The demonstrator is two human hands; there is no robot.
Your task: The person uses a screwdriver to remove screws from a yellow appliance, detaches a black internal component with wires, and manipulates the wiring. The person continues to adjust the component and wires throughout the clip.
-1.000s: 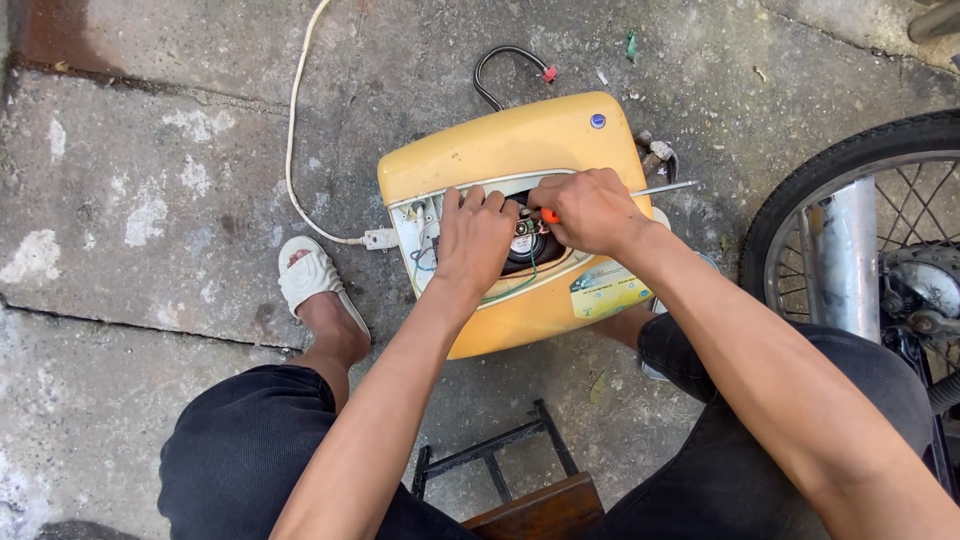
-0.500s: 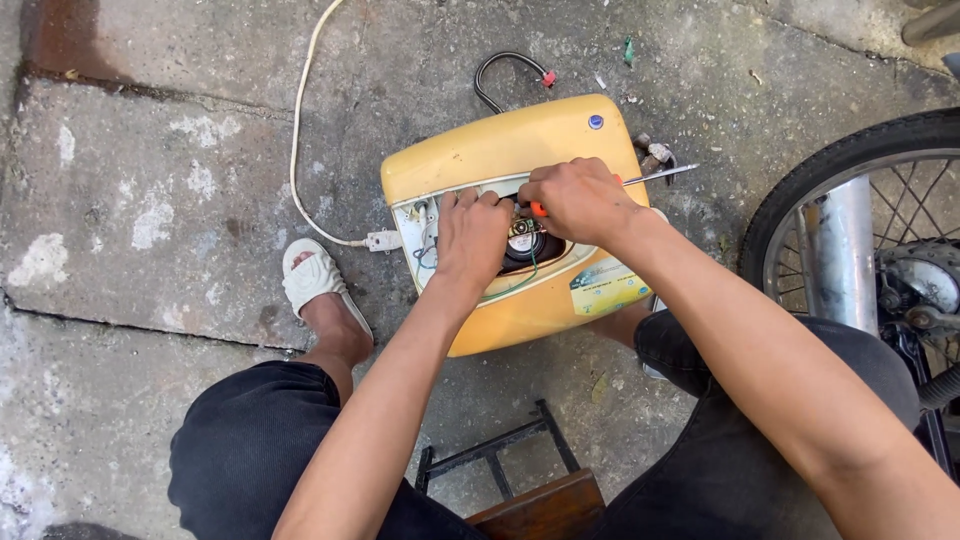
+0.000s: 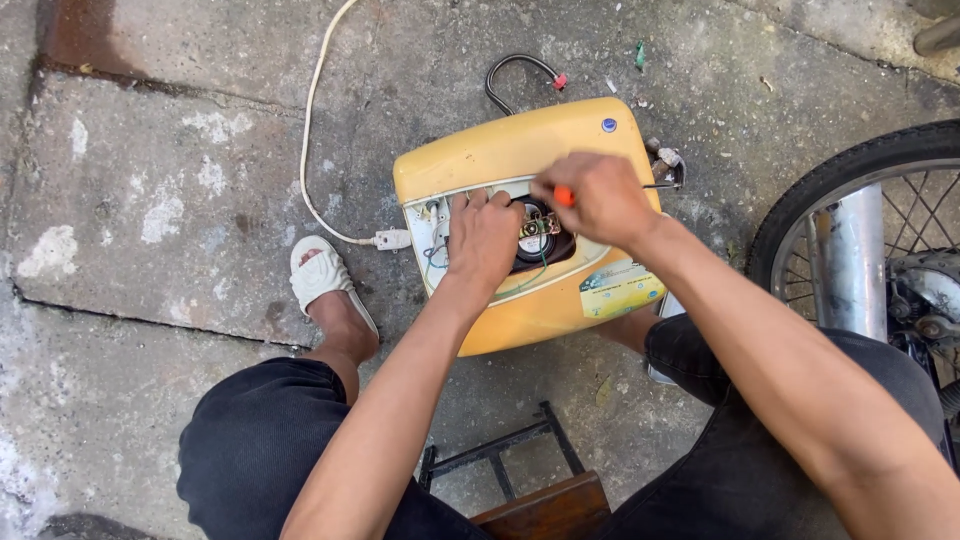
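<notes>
A yellow appliance housing [image 3: 520, 145] lies on the concrete ground between my legs, its open side up, showing a white inner panel with wires and a dark round part [image 3: 540, 240]. My left hand [image 3: 482, 238] rests flat on that panel, fingers pressing beside the round part. My right hand [image 3: 592, 198] is closed around an orange-handled screwdriver [image 3: 564, 197], whose metal shaft sticks out to the right past the housing's edge. A white cord [image 3: 315, 120] runs from a plug at the housing's left side up and away.
A black cable loop with a red end [image 3: 520, 75] lies behind the housing. A motorbike wheel and metal fork [image 3: 850, 250] stand at the right. A small wooden stool with a metal frame [image 3: 540, 500] sits under me. My foot in a white sandal [image 3: 320, 275] is at the left.
Both hands stay on the housing's open panel; my right hand with the screwdriver has shifted slightly. The view has drifted a little.
</notes>
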